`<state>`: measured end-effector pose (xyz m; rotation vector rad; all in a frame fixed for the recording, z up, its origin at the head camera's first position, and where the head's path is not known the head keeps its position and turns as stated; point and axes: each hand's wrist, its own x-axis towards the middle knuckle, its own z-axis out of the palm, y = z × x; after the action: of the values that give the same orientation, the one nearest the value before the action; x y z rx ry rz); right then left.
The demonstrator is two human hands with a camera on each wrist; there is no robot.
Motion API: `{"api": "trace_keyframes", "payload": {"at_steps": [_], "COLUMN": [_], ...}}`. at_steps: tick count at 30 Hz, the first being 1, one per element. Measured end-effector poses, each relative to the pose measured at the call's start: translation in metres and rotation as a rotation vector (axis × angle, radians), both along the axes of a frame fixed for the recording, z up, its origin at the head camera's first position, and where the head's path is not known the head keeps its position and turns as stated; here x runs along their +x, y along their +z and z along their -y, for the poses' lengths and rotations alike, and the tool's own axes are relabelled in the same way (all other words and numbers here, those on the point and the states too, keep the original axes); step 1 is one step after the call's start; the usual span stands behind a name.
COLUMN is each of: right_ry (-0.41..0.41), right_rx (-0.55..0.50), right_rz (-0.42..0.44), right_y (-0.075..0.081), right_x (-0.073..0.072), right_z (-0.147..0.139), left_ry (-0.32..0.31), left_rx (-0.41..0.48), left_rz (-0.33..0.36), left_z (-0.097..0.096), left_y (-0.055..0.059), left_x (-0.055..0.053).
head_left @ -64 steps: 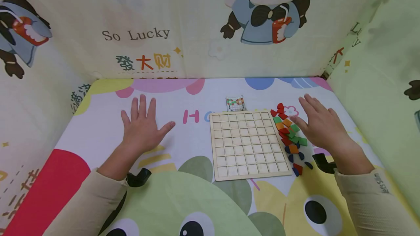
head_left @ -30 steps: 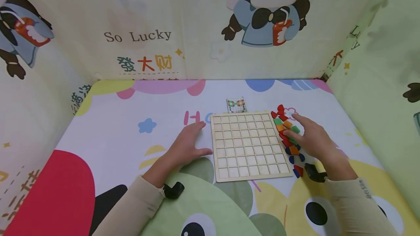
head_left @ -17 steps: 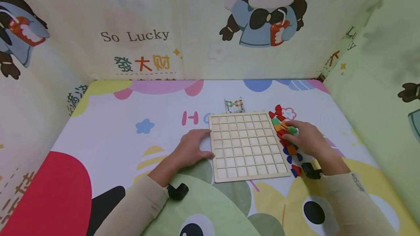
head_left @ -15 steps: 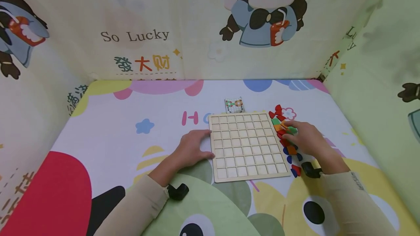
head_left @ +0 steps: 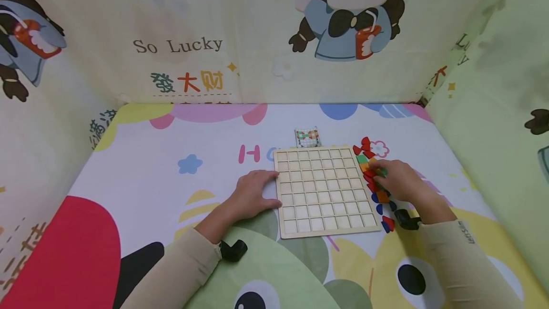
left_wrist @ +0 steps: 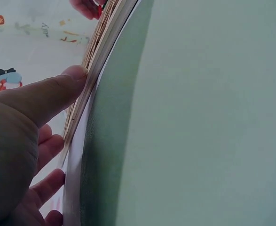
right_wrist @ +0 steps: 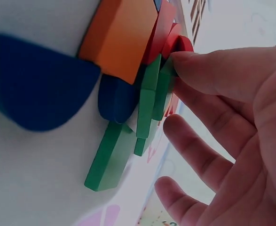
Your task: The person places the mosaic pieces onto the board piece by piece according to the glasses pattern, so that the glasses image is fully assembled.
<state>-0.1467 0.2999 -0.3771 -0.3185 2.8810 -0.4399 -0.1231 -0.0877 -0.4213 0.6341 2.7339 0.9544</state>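
A pale wooden grid board (head_left: 327,190) lies on the patterned cloth. My left hand (head_left: 249,194) is at its left edge, thumb and fingertips against the rim; in the left wrist view the thumb (left_wrist: 58,92) touches the board's side. My right hand (head_left: 401,180) reaches into the coloured blocks along the board's right side. In the right wrist view its thumb and index finger come together at a green block (right_wrist: 162,92), the other fingers spread loosely. I cannot tell whether they grip that block. Another green block (right_wrist: 149,99) and an orange block (right_wrist: 119,37) lie close by.
Behind the board lies a small pattern card (head_left: 307,137) with a printed bow-tie shape. Red blocks (head_left: 365,142) are at the far end of the row, and dark blue half-round blocks (head_left: 379,209) at the near end. A cloth wall (head_left: 257,37) rises behind.
Both hands have come inward from their spread positions. The left has reached the board's left edge; the right has lowered among the blocks, its thumb and index finger coming in over the green ones.
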Motion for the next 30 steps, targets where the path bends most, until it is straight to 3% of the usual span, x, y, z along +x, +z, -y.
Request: {"api": "trace_keyframes", "payload": {"at_steps": [13, 22, 30], "right_ry": [-0.066, 0.005, 0.054], "right_rx": [-0.08, -0.176, -0.231], "right_rz": [0.016, -0.049, -0.061], "right_y": [0.003, 0.007, 0.006], "right_x": [0.002, 0.003, -0.01], "right_z": [0.005, 0.023, 0.056], "left_ry": [-0.006, -0.02, -0.025], "left_rx": [-0.002, -0.004, -0.007], "left_rz": [0.014, 0.022, 0.018], "left_z": [-0.001, -0.001, -0.002], "left_y": [0.003, 0.005, 0.007], "left_x": [0.001, 0.001, 0.002]}}
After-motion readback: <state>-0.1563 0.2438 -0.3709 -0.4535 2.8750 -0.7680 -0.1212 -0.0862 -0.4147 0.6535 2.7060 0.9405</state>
